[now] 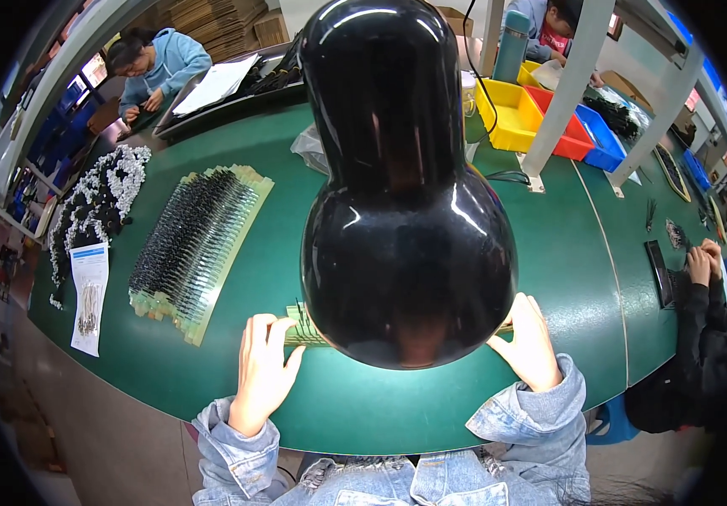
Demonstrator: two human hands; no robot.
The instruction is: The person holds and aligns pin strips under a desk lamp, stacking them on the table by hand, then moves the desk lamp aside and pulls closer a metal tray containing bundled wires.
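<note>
A narrow light green strip with thin black leads standing up from it lies across the table in front of me. My left hand grips its left end between thumb and fingers. At the other side, my right hand pinches what seems to be the right end, of which only a sliver shows. A large glossy black lamp-like housing hangs over the middle and hides most of the strip.
A stack of similar strips with dark leads lies left. Beyond it are a black-and-white pile of small parts and a white paper with metal pins. Yellow, red and blue bins stand behind metal posts. Co-workers sit around the green table.
</note>
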